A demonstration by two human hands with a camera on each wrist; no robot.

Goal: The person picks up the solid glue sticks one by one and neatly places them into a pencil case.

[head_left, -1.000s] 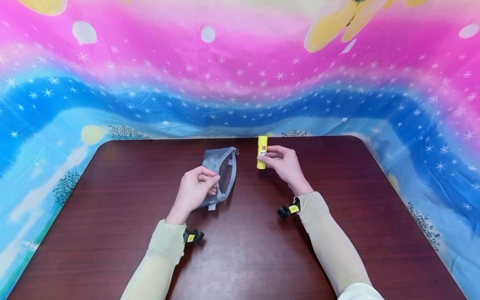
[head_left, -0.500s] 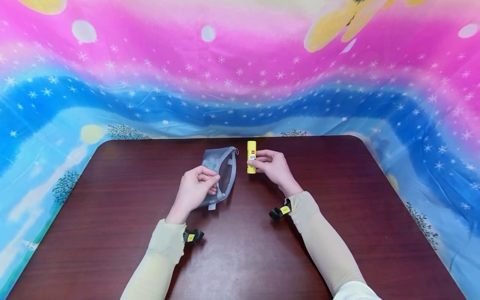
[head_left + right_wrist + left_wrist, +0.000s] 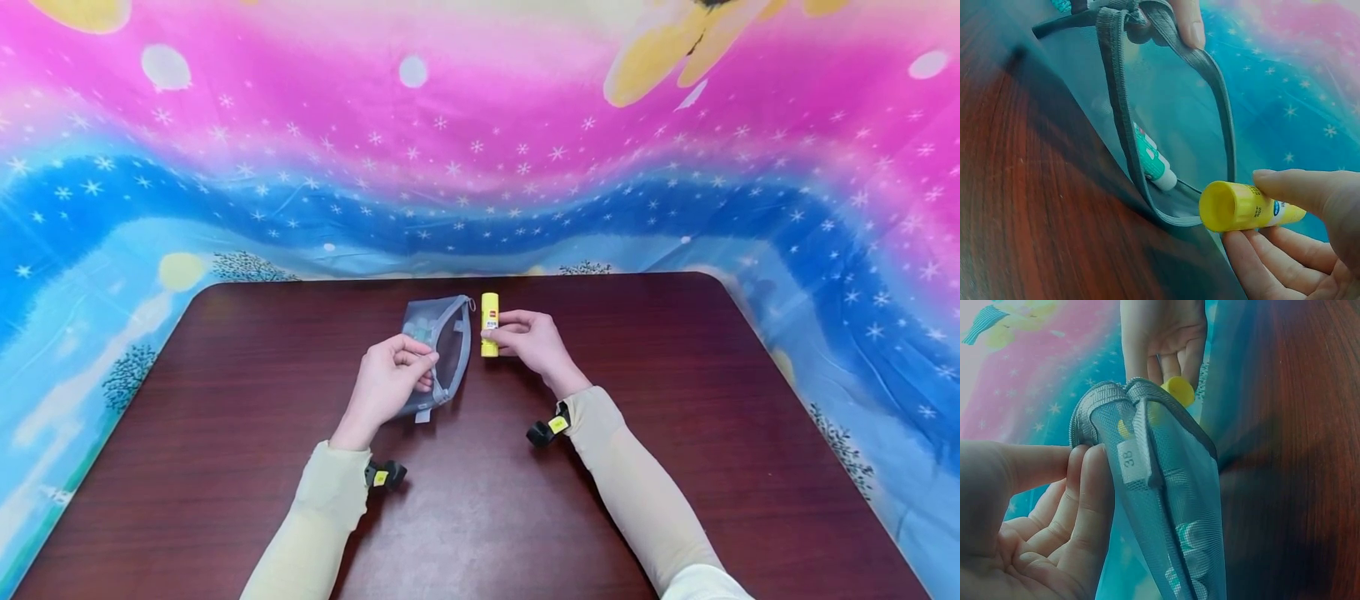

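Note:
A grey mesh zip pouch (image 3: 453, 358) lies on its side on the table, its unzipped mouth facing right. My left hand (image 3: 390, 375) pinches the pouch's upper edge between thumb and fingertips. Inside the pouch, green-and-white tubes (image 3: 1155, 162) show through the mouth and the mesh. My right hand (image 3: 534, 343) holds a yellow glue stick (image 3: 490, 325) upright between thumb and fingers, just right of the pouch mouth. From the right wrist view, the glue stick's end (image 3: 1217, 206) overlaps the lower corner of the zip rim. A small tag marked 38 (image 3: 1133, 464) sits at the pouch seam.
The dark brown wooden table (image 3: 450, 517) extends around both hands. Behind it hangs a pink and blue patterned cloth (image 3: 480, 167). Each wrist carries a black camera mount, the left one (image 3: 386, 475) and the right one (image 3: 547, 427) both hanging inward.
My right hand has moved left and slightly nearer with the glue stick, up close to the pouch mouth. My left hand and the pouch stay where they were.

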